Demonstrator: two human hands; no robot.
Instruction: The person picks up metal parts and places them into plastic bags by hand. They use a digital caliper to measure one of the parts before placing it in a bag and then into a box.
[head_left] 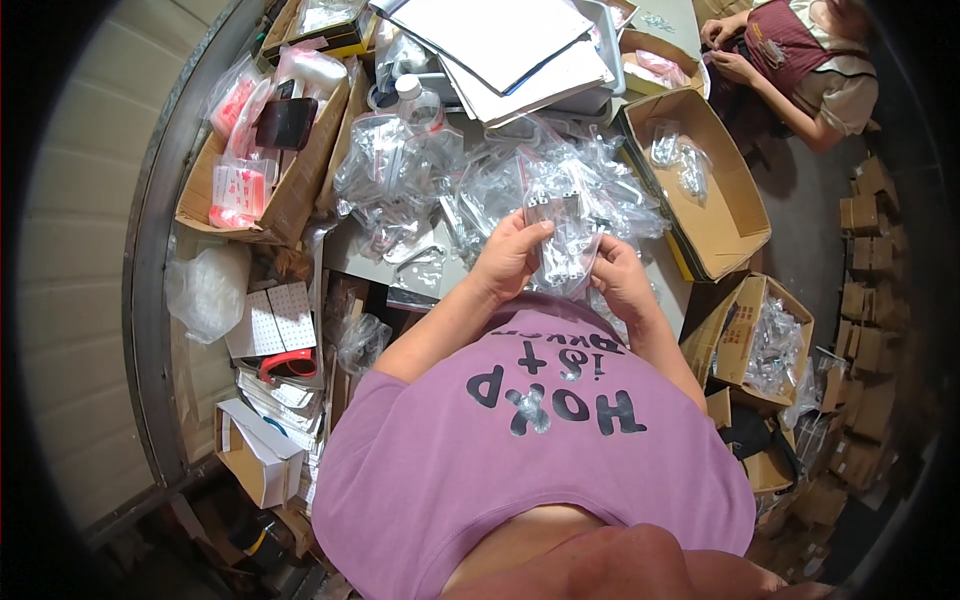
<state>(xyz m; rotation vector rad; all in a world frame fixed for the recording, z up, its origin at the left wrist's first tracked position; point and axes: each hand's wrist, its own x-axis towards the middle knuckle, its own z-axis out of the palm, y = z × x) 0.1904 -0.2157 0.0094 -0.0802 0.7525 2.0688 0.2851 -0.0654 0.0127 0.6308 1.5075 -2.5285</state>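
Observation:
Between my hands, close to the table's front edge, is a clear plastic zip bag (565, 245) with small metal parts inside. My left hand (512, 255) pinches its left side, thumb on top. At the bag's lower right, my right hand (622, 280) has its fingers closed on the edge of the plastic. Just beyond both hands spreads a heap of clear bags (500, 170) with metal hardware in them. More filled bags (385, 165) lie to the left, beside a clear bottle with a white cap (415, 100).
An open cardboard box (735, 225) at the right holds a few bags. Lower right, another carton (770, 335) is full of them. A left-hand box (265, 215) carries pink-labelled bags and a dark phone (286, 122). Papers (490, 45) lie at the back. A co-worker (800, 70) is far right.

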